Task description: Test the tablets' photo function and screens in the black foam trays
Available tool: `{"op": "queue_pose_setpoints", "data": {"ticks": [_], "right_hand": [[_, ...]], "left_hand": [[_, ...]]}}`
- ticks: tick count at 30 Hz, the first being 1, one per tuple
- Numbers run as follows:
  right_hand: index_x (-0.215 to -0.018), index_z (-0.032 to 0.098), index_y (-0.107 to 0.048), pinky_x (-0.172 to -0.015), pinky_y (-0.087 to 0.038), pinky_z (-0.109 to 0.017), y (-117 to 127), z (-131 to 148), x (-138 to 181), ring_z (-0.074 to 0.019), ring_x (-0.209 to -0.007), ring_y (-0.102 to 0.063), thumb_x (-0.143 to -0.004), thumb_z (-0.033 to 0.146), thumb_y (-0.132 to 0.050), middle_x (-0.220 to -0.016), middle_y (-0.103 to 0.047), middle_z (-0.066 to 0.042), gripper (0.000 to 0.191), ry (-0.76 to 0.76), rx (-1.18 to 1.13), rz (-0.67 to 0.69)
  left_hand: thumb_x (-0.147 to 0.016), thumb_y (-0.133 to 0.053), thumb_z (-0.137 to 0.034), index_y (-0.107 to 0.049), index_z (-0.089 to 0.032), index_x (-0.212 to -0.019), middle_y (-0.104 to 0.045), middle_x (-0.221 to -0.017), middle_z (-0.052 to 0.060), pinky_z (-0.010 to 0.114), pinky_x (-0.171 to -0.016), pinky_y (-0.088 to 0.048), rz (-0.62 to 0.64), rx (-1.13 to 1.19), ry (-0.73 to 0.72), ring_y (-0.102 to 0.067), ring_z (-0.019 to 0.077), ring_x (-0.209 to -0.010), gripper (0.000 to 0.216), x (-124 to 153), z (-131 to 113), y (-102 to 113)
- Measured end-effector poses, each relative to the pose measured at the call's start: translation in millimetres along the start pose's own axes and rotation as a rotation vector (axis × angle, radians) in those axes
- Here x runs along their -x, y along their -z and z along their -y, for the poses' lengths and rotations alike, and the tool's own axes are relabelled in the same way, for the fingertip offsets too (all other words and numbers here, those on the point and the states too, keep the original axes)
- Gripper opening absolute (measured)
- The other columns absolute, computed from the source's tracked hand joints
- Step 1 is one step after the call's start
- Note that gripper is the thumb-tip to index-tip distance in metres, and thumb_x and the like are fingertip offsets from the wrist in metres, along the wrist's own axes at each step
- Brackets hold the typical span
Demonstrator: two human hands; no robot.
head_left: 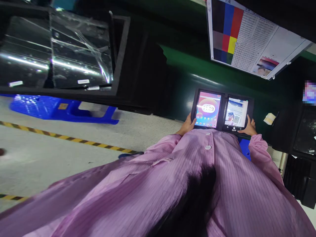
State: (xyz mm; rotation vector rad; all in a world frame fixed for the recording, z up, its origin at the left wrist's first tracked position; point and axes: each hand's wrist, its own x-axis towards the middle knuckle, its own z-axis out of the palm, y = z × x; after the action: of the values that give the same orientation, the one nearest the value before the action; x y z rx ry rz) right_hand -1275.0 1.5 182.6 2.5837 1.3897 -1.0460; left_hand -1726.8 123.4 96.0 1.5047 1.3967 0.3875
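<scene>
Two lit tablets sit side by side in a black tray [223,110] at the front edge of the green table, close against my pink striped smock. The left tablet [208,109] shows a home screen with a clock. On the right tablet [236,112] a camera picture with a person in it is displayed. My left hand [187,125] is closed on the tray's left edge, thumb on top beside the left tablet. At the opposite edge my right hand [250,127] grips the tray, its thumb near the right tablet's lower corner. The fingers under the tray are hidden.
A larger black tray [120,56] with film-covered dark screens lies at upper left, above a blue plastic stool [49,108]. A chart board [256,39] stands behind the tablets. A small yellowish pad [269,118] and another dark screen [306,131] are at right.
</scene>
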Motion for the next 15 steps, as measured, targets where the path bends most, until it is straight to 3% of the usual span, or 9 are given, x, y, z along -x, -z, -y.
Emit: {"op": "queue_pose_setpoints", "data": {"ticks": [3,8,11,15], "right_hand": [[-0.173,0.030,-0.007,-0.130,-0.024,-0.061,-1,-1,0,-0.0493,-0.163,-0.022,-0.050,0.061,-0.101,-0.176,-0.011,-0.026,0.158,0.002,-0.011,-0.008],[-0.173,0.030,-0.015,-0.132,-0.023,-0.061,-8,6,-2,-0.0467,-0.166,-0.018,-0.066,0.074,-0.087,-0.179,-0.008,-0.021,0.136,-0.018,-0.114,-0.062],[-0.173,0.023,-0.020,-0.134,-0.021,-0.059,-10,13,-3,-0.0479,-0.167,-0.012,-0.064,0.073,-0.089,-0.180,0.002,-0.022,0.138,-0.045,-0.145,-0.092],[-0.172,0.021,-0.025,-0.136,-0.022,-0.049,-3,5,-3,-0.0426,-0.168,-0.014,-0.061,0.064,-0.094,-0.180,0.003,-0.020,0.138,-0.020,-0.163,-0.015]], "left_hand": [[-0.106,-0.048,-0.058,-0.025,-0.018,-0.173,-0.039,-0.172,0.019,0.055,-0.132,-0.032,-0.002,0.001,-0.007,-0.043,0.0365,-0.158,0.081,1,0,0],[-0.103,-0.053,-0.063,-0.031,-0.019,-0.170,-0.040,-0.172,0.017,0.055,-0.133,-0.032,-0.021,0.053,0.023,-0.044,0.0363,-0.158,0.083,-1,-2,-1],[-0.105,-0.048,-0.065,-0.040,-0.016,-0.166,-0.047,-0.168,0.018,0.055,-0.133,-0.033,-0.056,0.100,0.126,-0.046,0.0371,-0.156,0.078,-10,-7,0],[-0.108,-0.035,-0.068,-0.044,-0.012,-0.161,-0.053,-0.161,0.022,0.056,-0.131,-0.035,-0.091,0.095,0.229,-0.047,0.0403,-0.155,0.078,-22,-13,2]]}}
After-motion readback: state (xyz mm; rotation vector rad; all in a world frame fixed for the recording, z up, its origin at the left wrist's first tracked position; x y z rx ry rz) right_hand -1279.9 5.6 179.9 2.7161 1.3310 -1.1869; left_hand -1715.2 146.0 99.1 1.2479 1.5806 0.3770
